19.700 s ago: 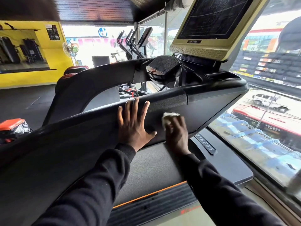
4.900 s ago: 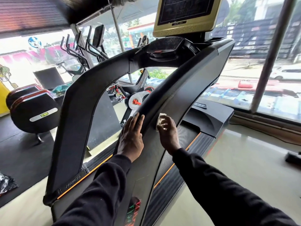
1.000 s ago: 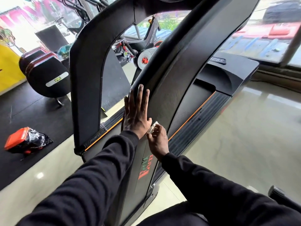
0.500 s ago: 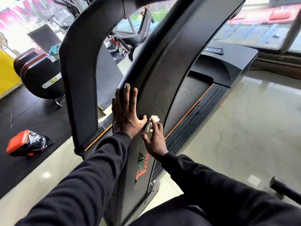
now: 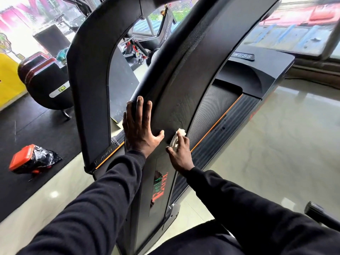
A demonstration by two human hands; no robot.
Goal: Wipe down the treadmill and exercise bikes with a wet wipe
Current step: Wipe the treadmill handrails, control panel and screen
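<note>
Pinching wet wipe (image 5: 178, 136), right hand (image 5: 181, 153) presses treadmill (image 5: 185, 74).

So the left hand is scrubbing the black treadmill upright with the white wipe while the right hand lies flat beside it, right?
Hands swapped. The head view shows the right hand holding the crumpled white wipe against the black treadmill upright, while the left hand lies flat beside it.

Treadmill (image 5: 184, 85): console and upper frame cut off by the top edge. Right hand (image 5: 181, 153): its fingers cover most of the white wipe (image 5: 179, 134); only a crumpled corner shows. Sticker (image 5: 159, 188) on the near upright: lettering too distorted to read. Dark bar (image 5: 320, 214) at near right: cut off by the edge, unidentifiable. Wrapped orange object (image 5: 31, 159) at left: contents unclear.
</note>
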